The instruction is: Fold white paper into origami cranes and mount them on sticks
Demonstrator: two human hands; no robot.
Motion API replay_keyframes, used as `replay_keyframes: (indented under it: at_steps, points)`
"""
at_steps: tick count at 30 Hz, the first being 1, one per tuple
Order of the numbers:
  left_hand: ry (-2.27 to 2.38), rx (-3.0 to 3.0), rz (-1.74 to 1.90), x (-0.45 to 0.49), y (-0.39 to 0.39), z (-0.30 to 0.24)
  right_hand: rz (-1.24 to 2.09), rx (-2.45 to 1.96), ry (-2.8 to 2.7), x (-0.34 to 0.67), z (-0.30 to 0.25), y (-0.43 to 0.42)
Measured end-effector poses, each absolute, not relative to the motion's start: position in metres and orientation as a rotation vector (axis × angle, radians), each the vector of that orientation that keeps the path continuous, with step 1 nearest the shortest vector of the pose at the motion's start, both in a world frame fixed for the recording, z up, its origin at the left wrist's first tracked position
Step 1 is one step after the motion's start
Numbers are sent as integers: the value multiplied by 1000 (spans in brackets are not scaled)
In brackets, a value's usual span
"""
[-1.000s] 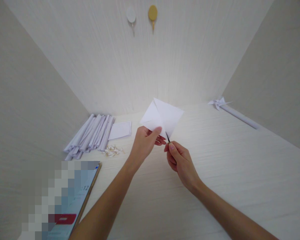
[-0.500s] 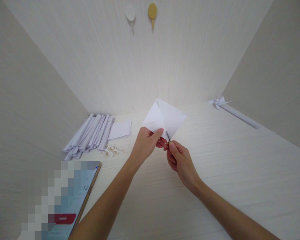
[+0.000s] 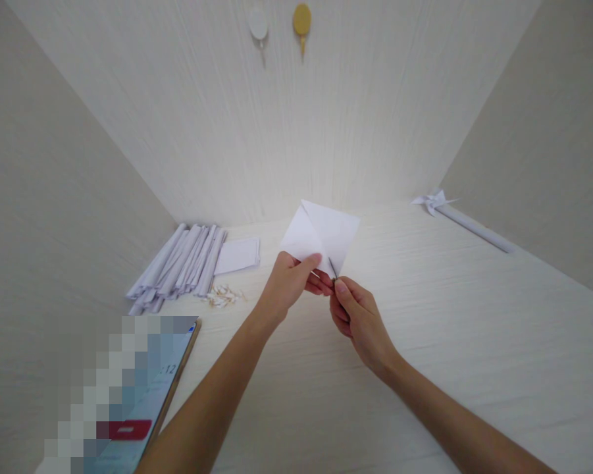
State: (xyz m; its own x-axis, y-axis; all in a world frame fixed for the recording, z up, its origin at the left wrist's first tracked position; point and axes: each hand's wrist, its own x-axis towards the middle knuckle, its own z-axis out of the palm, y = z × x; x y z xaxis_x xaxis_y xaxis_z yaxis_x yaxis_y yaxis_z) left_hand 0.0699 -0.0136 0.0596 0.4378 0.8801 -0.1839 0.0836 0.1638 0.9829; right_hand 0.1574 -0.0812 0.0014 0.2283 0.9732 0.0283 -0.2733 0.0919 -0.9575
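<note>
Here, the left grip (image 3: pixel 287 286) pinches a white, diagonally creased paper square (image 3: pixel 326 232); the right grip (image 3: pixel 358 316) clamps a thin dark tool (image 3: pixel 332 267)

White paper square (image 3: pixel 320 234) — diagonally creased, diamond-wise, lower corner pinched in my left hand (image 3: pixel 289 286). Thin dark tip (image 3: pixel 332 268) in my right hand (image 3: pixel 358 316) meets its lower edge.

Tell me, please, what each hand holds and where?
Left hand: white paper square, near its lower corner. Right hand: thin dark tool, by its lower end.
</note>
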Motion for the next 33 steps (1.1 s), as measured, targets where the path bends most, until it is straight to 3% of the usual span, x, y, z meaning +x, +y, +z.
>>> replay_keyframes:
  at_steps: [33]
  points:
    - [964,1449,642,69,-13,58,1143,-1063,-840,159,-1,-81]
